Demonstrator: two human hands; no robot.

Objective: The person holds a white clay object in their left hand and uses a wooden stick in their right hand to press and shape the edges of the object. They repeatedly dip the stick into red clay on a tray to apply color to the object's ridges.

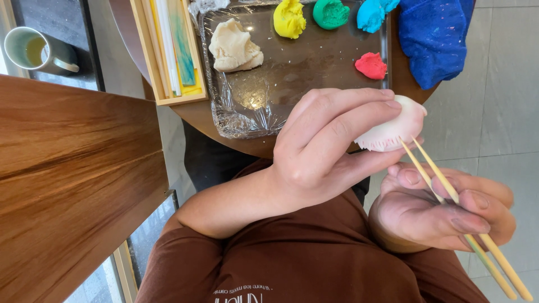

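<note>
My left hand is raised over my lap and grips a white, ridged dough ball between fingers and thumb. My right hand sits lower right and holds two thin wooden sticks like chopsticks. The stick tips touch the underside of the dough ball at its pinkish ribbed edge. Behind the hands a foil-lined tray rests on a round wooden table. The tray carries a cream dough lump and small yellow, green, light blue and red dough pieces.
A wooden box with long tools stands left of the tray. A blue sparkly cloth hangs off the table at upper right. A mug stands upper left, beside a wooden panel. Grey floor tiles lie to the right.
</note>
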